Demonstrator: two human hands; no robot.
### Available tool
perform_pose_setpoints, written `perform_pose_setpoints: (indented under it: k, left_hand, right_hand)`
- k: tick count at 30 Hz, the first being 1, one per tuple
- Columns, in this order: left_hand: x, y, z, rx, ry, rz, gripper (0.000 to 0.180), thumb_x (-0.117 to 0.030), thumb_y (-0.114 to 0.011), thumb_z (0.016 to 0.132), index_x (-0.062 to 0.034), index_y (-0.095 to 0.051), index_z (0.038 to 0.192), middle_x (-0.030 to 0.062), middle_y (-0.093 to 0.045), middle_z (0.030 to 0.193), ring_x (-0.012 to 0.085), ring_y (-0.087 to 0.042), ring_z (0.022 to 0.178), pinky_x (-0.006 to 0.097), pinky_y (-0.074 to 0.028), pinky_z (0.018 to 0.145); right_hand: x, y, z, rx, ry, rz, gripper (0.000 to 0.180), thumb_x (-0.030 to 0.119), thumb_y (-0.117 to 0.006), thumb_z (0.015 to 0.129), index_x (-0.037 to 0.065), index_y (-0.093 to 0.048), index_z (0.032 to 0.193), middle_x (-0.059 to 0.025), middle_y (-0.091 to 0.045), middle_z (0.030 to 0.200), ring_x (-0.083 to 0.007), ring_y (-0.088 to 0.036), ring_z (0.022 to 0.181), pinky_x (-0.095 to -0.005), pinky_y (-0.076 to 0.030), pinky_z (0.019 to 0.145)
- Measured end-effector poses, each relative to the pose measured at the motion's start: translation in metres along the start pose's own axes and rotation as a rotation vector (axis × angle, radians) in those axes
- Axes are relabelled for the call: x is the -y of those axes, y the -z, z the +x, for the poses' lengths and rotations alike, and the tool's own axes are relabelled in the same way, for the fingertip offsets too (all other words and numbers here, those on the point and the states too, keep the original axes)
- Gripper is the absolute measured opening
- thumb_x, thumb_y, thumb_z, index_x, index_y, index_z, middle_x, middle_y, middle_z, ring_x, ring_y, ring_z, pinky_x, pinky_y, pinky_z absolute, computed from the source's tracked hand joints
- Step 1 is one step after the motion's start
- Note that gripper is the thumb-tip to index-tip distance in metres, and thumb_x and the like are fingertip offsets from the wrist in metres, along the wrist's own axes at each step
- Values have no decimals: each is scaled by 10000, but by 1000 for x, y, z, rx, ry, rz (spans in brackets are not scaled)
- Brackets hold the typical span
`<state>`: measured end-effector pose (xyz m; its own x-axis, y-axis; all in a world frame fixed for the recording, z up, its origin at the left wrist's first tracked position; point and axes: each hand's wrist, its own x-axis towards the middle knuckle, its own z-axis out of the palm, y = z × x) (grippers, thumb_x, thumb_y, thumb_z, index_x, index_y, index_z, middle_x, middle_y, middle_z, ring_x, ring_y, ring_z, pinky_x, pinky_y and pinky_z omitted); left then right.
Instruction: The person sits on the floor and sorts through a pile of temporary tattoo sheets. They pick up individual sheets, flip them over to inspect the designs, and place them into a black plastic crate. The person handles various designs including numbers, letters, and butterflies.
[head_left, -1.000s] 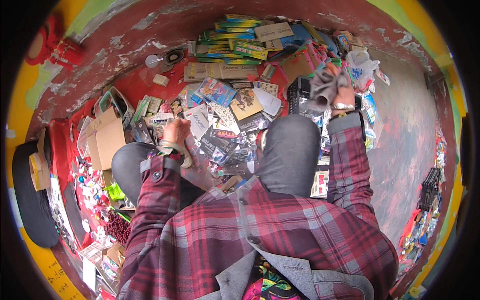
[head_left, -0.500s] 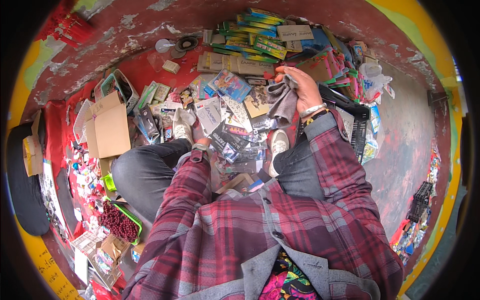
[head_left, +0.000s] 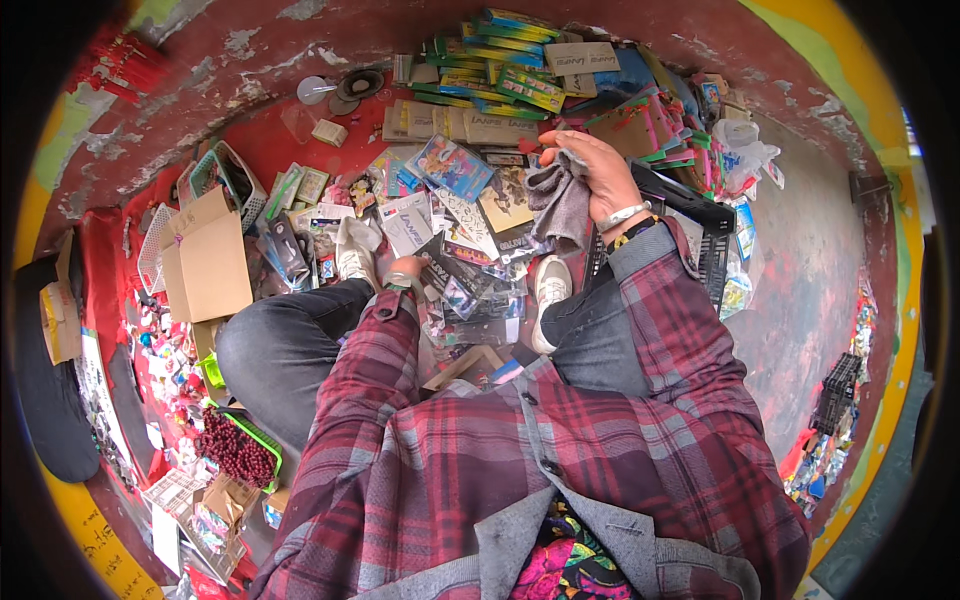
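The floor (head_left: 800,235) bears scattered flat packets (head_left: 467,228), stacked yellow-green boxes (head_left: 530,88) and a white basket (head_left: 153,247).

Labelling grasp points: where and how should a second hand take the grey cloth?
I'd pinch the grey cloth by its loose end nearest the person's body, coming from the left. That folded end extends past the right hand, which blocks the cloth's right side, while the left side looks exposed.
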<state>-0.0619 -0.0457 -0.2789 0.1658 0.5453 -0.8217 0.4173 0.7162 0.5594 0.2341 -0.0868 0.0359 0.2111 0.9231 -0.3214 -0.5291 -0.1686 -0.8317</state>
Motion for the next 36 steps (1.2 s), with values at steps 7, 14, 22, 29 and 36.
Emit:
perform_pose_setpoints:
  k: [7, 14, 22, 29, 36]
  left_hand:
    - [-110, 51, -83, -217, -733, 1507, 246, -270, -592, 809, -172, -682, 1016, 103, -667, 856, 276, -642, 834, 334, -496, 770]
    - [-181, 103, -225, -22, -726, -363, 151, -136, -638, 803, -16, -630, 893, 1, -597, 722, 116, -571, 633, 255, -445, 566]
    - [-177, 83, -269, 399, -832, -939, 269, -70, -577, 837, -3, -556, 1097, 84, -634, 1001, 205, -617, 927, 396, -490, 854]
    - [-179, 58, -258, 310, -810, -810, 175, -43, -601, 830, -4, -583, 999, 81, -649, 918, 178, -633, 838, 329, -504, 801]
    - [-177, 57, -248, 198, -756, -807, 184, -45, -589, 839, 20, -584, 1011, 73, -644, 897, 159, -627, 772, 277, -506, 710]
  right_hand:
    - [-2, 12, -1, 29, 28, -66, 173, 118, -544, 875, -36, -612, 917, -123, -643, 761, -176, -622, 673, -255, -491, 629]
    - [-3, 18, -6, 101, 21, -105, 175, 133, -555, 867, -24, -617, 911, -113, -645, 770, -165, -619, 687, -243, -488, 647]
    - [16, -27, -37, 400, -10, 35, 656, 539, -605, 803, 8, -495, 1173, -110, -633, 967, -138, -593, 751, -250, -482, 639]
    - [20, -19, -38, 354, 68, 85, 613, 522, -574, 828, 23, -513, 1180, -110, -626, 997, -172, -605, 719, -273, -494, 628]
    - [19, -17, -30, 249, 49, -58, 292, 299, -591, 867, 28, -552, 968, -73, -624, 802, -138, -609, 621, -255, -502, 574]
